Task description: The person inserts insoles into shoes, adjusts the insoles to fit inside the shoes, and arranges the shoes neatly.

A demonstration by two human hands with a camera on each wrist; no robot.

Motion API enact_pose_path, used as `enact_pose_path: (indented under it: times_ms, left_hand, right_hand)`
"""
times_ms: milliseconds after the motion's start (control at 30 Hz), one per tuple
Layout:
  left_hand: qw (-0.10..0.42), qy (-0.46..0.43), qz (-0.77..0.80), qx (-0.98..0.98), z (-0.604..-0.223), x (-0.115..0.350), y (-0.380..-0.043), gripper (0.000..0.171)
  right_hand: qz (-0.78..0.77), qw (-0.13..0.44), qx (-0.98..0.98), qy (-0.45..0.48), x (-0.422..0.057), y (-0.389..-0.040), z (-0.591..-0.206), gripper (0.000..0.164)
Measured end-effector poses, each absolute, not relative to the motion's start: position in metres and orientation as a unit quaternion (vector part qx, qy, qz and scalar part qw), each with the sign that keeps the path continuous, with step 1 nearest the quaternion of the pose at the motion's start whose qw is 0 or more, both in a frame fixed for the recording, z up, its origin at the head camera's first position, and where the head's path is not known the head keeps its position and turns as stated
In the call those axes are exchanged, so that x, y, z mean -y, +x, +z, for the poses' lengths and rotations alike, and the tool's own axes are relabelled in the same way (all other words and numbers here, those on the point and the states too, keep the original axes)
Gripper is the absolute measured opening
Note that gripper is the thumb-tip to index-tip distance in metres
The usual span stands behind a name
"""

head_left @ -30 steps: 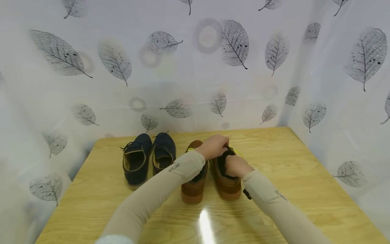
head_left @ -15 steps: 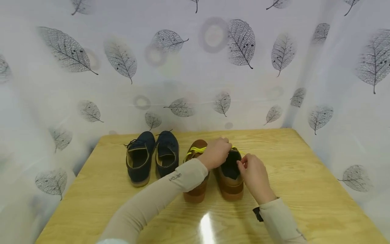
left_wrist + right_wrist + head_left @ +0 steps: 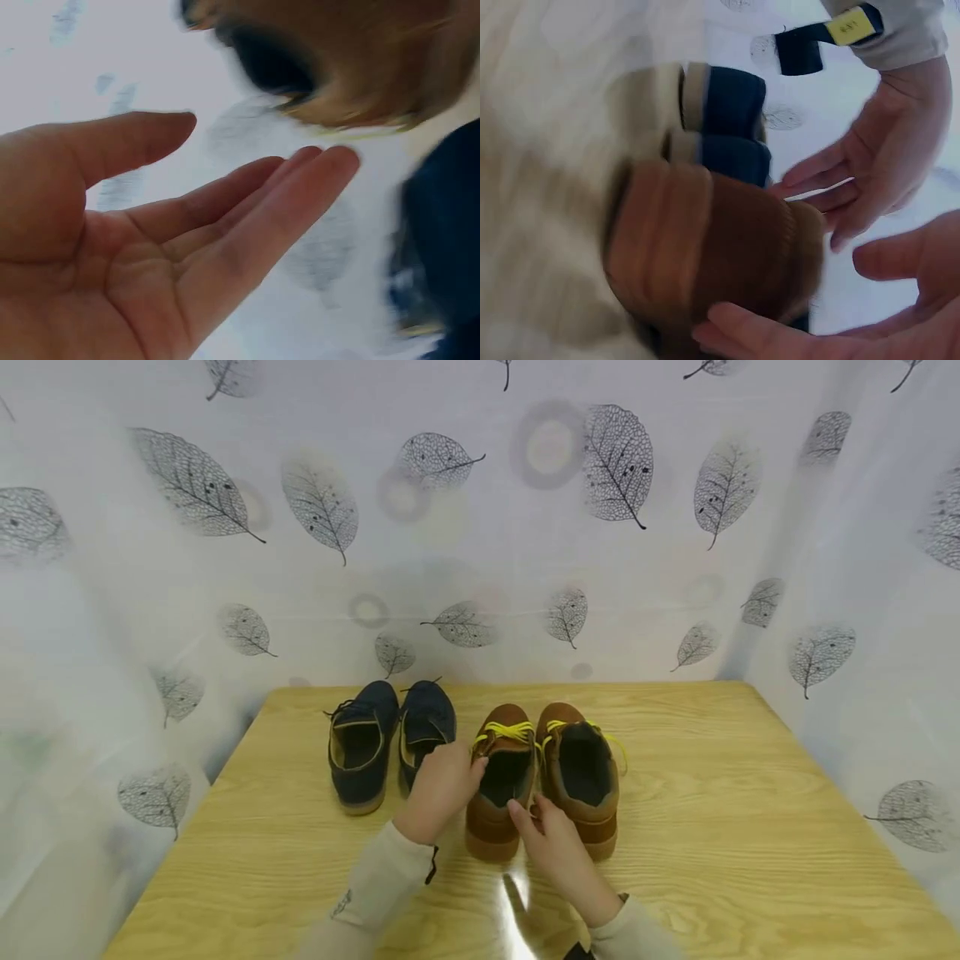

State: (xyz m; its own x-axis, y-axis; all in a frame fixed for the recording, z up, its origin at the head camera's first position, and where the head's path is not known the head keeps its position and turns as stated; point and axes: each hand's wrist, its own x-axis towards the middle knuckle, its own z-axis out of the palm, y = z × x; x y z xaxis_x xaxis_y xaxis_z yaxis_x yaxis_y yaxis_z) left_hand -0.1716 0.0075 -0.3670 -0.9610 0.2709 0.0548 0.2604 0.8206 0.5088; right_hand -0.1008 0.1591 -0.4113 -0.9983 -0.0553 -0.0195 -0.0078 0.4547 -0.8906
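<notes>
Two brown shoes with yellow laces stand side by side, toes pointing away: a left one [image 3: 491,828] and a right one [image 3: 602,814]. My left hand [image 3: 442,789] is at the outer side of the left brown shoe, near its collar. In the left wrist view that hand [image 3: 187,247] shows a bare palm, its fingers extended and thumb apart. Behind the left brown shoe's heel is my right hand [image 3: 558,852], between the two shoes in the head view. The right wrist view shows that hand [image 3: 870,322] with extended fingers beside the brown heel [image 3: 735,247].
A pair of navy shoes stands to the left, an outer one [image 3: 363,785] and an inner one [image 3: 427,714] partly hidden by my left hand. All stand on a wooden table [image 3: 720,827]. A white curtain with leaf prints [image 3: 480,510] encloses the back and sides.
Both hands have left the right brown shoe and moved left to the left brown shoe. The right hand came out of the right shoe's opening. The view has shifted slightly left.
</notes>
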Motion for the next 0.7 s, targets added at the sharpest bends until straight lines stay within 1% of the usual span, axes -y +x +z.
enact_pose_path:
  times_ms: [133,233,333,500,700]
  left_hand:
    - [0.026,0.141,0.290,-0.946,-0.390,-0.005,-0.169,0.034]
    - [0.025,0.138,0.303,-0.942,-0.400,-0.006,-0.169,0.039]
    - [0.017,0.134,0.313,-0.940,-0.405,-0.007,-0.174,0.044]
    - [0.018,0.130,0.336,-0.933,-0.408,-0.010,-0.184,0.044]
    - [0.027,0.085,0.340,-0.936,-0.406,-0.016,-0.195,0.043]
  right_hand:
    - [-0.553,0.003,-0.833,-0.025,-0.150,-0.105,-0.422,0.036]
    - [-0.564,-0.006,-0.826,-0.020,-0.146,-0.106,-0.425,0.028]
    - [-0.572,-0.024,-0.820,-0.010,-0.143,-0.107,-0.426,0.023]
    - [-0.574,-0.038,-0.817,0.026,-0.140,-0.116,-0.425,0.013]
    - [-0.559,-0.055,-0.827,0.035,-0.137,-0.130,-0.423,0.013]
